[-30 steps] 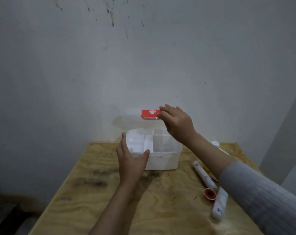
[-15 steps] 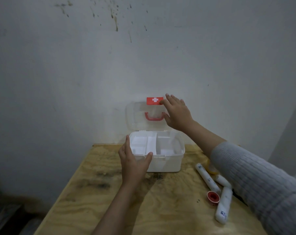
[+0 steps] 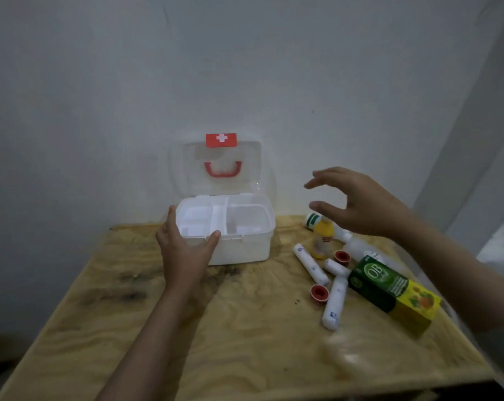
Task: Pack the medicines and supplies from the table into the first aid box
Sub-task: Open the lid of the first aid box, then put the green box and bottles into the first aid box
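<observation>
The white first aid box stands at the back of the wooden table, its clear lid upright against the wall, with a red handle and cross label. My left hand grips the box's front left corner. My right hand hovers with fingers spread above the supplies to the right of the box, holding nothing. Below it lie a yellow bottle, a green and yellow medicine carton, three white bandage rolls, two small red tape rolls and a white bottle.
The wooden table stands against a grey wall, with edges at left, right and front. A green-capped white container lies behind the yellow bottle. The box's inner tray has divided compartments with nothing visible in them.
My right hand let go of the lid, which now stands fully raised, and moved right over the supplies. The view dropped and shifted right, showing more items.
</observation>
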